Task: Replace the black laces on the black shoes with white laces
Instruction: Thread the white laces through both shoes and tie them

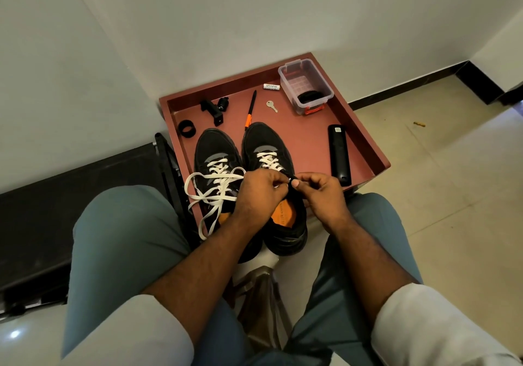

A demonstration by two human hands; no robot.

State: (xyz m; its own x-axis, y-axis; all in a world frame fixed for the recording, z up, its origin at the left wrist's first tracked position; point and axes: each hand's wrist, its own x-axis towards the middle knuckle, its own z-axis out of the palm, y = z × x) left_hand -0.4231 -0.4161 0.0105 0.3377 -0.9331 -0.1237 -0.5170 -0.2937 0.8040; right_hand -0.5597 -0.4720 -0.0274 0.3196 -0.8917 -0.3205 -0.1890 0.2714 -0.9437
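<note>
Left hand [261,193] sits over the upper eyelets of the right-side black suede shoe [271,178], fingers curled tight, pinching the flat white lace [268,159] near its end. Right hand [319,193] is just beside it, thumb and forefinger pinched together on the lace tip right at the shoe's edge; the other fingers are curled in. The two hands nearly touch over the shoe's tongue.

Both shoes stand upright, side by side and touching, in the reddish-brown square tray [365,142]. Long axes run front to back, toes pointing to the tray's far wall, heels hanging over its near edge toward the person's knees. The right-side shoe has white lace crossed through the lower eyelets only; its orange insole is visible. The left-side black shoe [216,164] is laced white all the way up, with loose ends looping out over the tray's left wall.

A clear plastic lidless box [307,85] sits in the tray's far right corner; a dark coiled bundle lies at its near end, what it is can't be told.

Also in the tray: black remote-like bar [339,156] along the right wall, small silver key [271,106] and black-and-orange pen [250,110] beyond the shoe toes, white battery [271,86] near the far wall, black ring [187,128] and black clamp piece [213,109] at far left.
</note>
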